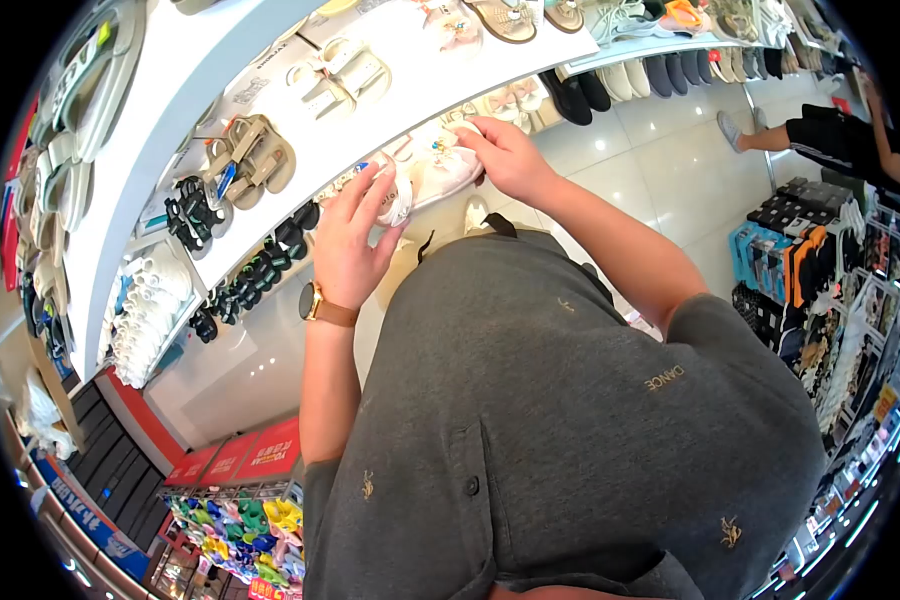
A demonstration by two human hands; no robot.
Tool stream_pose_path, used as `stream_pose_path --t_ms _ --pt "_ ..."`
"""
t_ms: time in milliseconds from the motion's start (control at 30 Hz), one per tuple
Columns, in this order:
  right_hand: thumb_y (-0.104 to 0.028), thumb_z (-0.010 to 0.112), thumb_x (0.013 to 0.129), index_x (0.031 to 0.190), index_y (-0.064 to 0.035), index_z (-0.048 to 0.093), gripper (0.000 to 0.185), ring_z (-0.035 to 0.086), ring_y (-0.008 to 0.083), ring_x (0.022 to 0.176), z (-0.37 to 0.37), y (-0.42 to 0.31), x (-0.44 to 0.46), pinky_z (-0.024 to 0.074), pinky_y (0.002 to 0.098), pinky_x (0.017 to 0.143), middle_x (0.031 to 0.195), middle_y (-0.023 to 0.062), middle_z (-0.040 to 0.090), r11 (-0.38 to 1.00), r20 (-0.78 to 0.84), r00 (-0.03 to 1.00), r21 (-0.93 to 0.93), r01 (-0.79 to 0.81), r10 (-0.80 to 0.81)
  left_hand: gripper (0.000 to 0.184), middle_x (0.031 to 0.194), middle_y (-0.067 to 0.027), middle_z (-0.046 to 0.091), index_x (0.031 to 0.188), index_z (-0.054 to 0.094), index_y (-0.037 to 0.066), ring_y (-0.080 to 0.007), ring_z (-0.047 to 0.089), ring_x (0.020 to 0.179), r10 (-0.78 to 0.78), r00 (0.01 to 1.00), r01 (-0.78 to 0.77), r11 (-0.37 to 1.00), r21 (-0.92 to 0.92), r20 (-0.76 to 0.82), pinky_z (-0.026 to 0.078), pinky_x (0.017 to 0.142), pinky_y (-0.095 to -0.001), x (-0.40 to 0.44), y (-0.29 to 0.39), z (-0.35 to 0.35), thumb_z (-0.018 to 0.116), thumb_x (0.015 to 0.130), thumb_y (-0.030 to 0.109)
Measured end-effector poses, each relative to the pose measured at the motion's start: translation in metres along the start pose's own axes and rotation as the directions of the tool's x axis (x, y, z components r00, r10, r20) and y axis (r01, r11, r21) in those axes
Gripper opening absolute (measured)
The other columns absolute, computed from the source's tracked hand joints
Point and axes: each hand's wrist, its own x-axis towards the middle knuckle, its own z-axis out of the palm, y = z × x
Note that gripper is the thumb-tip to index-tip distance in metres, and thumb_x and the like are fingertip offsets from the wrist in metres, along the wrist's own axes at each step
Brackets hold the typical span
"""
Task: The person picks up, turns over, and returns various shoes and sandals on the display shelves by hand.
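A pale pink shoe (445, 172) with small coloured ornaments lies at the edge of the white shelf, in front of my body. My right hand (505, 155) closes its fingers on the upper edge of this shoe. Against the light shoe (398, 200) with white straps beside it rests my left hand (355, 235), fingers spread and wrist banded by a watch. The thumb of that hand is near the shoe's end, and whether it grips is not shown.
White sandals (340, 78) and brown sandals (250, 160) stand on the curved white shelf (400, 95). Dark shoes (260, 270) hang below it. At the upper right a person (835, 140) is partly visible near a sock rack (790, 250).
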Motion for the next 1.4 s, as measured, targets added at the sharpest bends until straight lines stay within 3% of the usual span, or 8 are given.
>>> stream_pose_path --t_ms 100,200,400,500,800,1100,1233,1400 --pt "-0.027 0.052 0.106 0.103 -0.0017 0.065 0.029 0.057 0.0068 0.066 -0.001 -0.006 0.006 0.0476 0.0249 0.058 0.078 -0.0010 0.062 0.997 0.027 0.999 -0.073 -0.039 0.041 0.067 0.135 -0.0171 0.061 0.141 0.055 0.006 -0.0338 0.063 0.116 -0.100 0.992 0.107 0.988 -0.112 0.072 0.052 0.096 -0.0386 -0.001 0.002 0.001 0.082 0.080 0.010" --pt "-0.028 0.052 0.105 0.100 -0.0019 0.065 0.030 0.056 0.0067 0.064 0.003 -0.002 0.010 0.0465 0.0252 0.056 0.075 -0.0010 0.061 0.991 -0.030 0.999 -0.129 -0.043 0.040 0.067 0.127 -0.0143 0.063 0.141 0.056 0.010 -0.0331 0.065 0.106 -0.063 0.998 0.064 0.989 -0.135 0.014 0.055 0.085 -0.0395 0.002 -0.001 0.006 0.083 0.079 0.016" --pt "-0.028 0.052 0.105 0.098 -0.0018 0.067 0.031 0.055 0.0073 0.062 0.003 -0.004 0.006 0.0462 0.0258 0.056 0.073 -0.0008 0.061 0.983 -0.113 0.993 -0.178 -0.044 0.024 0.063 0.132 -0.0159 0.063 0.138 0.059 0.010 -0.0343 0.064 0.112 0.068 0.997 -0.069 0.996 0.054 0.022 0.053 0.092 -0.0403 0.015 -0.009 0.000 0.083 0.080 0.020" --pt "-0.028 0.052 0.105 0.097 -0.0017 0.066 0.031 0.054 0.0076 0.060 0.004 -0.006 0.007 0.0457 0.0261 0.055 0.071 -0.0009 0.059 0.979 -0.097 0.994 -0.194 -0.070 0.052 0.063 0.135 -0.0156 0.062 0.137 0.059 0.010 -0.0344 0.064 0.114 0.106 0.994 -0.106 0.994 -0.007 0.010 0.052 0.095 -0.0398 0.016 -0.013 0.001 0.083 0.080 0.024" --pt "-0.028 0.053 0.104 0.091 -0.0008 0.064 0.032 0.052 0.0076 0.058 0.010 -0.026 0.020 0.0443 0.0271 0.054 0.067 -0.0016 0.056 0.979 -0.051 0.995 -0.184 -0.089 0.081 0.038 0.096 -0.0118 0.066 0.123 0.068 0.011 -0.0292 0.065 0.084 0.164 0.986 -0.165 0.986 0.035 0.034 0.053 0.072 -0.0386 0.014 -0.016 -0.005 0.077 0.086 0.013" --pt "-0.027 0.056 0.102 0.085 0.0005 0.063 0.033 0.053 0.0095 0.059 0.021 -0.027 0.022 0.0446 0.0295 0.055 0.067 0.0015 0.058 0.950 -0.018 0.995 -0.296 -0.099 0.098 0.021 0.075 -0.0053 0.063 0.104 0.076 0.013 -0.0244 0.062 0.063 0.142 0.990 -0.141 0.988 0.059 0.001 0.049 0.055 -0.0358 0.000 -0.022 -0.007 0.078 0.083 0.012" --pt "-0.028 0.055 0.100 0.074 -0.0005 0.060 0.039 0.054 0.0150 0.058 0.023 -0.024 0.017 0.0434 0.0351 0.057 0.063 0.0054 0.060 0.954 -0.003 0.997 -0.290 -0.073 0.075 0.015 0.080 -0.0085 0.072 0.104 0.077 0.011 -0.0227 0.068 0.065 0.094 0.980 -0.110 0.991 -0.078 -0.176 0.053 0.060 -0.0302 -0.007 -0.026 0.005 0.074 0.089 0.011" --pt "-0.027 0.054 0.102 0.083 0.0003 0.062 0.034 0.052 0.0113 0.060 0.026 -0.017 0.012 0.0425 0.0315 0.057 0.065 0.0036 0.058 0.942 0.010 1.000 -0.337 0.002 0.002 0.014 0.079 -0.0069 0.073 0.105 0.077 0.003 -0.0133 0.068 0.068 -0.404 0.900 0.262 0.803 -0.536 -0.165 0.052 0.064 -0.0244 -0.017 -0.023 0.011 0.067 0.097 0.010"
